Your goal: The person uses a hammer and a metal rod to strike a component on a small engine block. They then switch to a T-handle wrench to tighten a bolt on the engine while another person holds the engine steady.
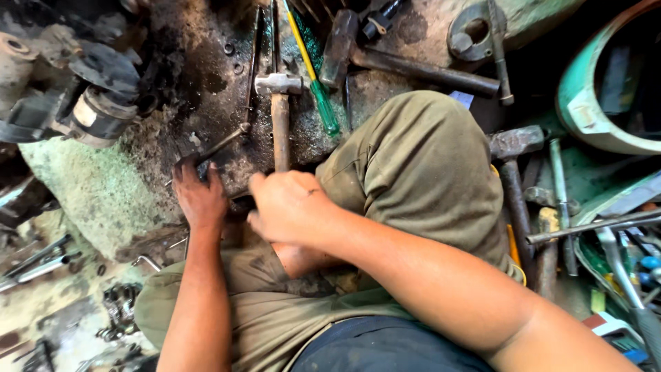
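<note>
Right hand (292,205) was curled shut around the lower end of a rusty wooden-handled hammer with a small grey steel head (279,117); the handle ran straight up from the fist, the head lying on the floor ahead of the person. Left hand (198,195) lay fingers-down and closed over a small dark part at the near tip of a thin dark metal rod (224,145); what it gripped could not be made out. The surface was a black, oil-soaked patch of concrete floor (206,76), paler and crusted to the left. The person's bent knee in olive cloth (420,172) hid the floor right of the hands. Just beside the hammer head lay a green-handled screwdriver (323,103); beyond it a heavy dark sledge hammer (406,65). A greasy grey motor-like assembly (96,103) sat at far left, a second rusty hammer (513,179) and a green round drum (585,103) at right.
</note>
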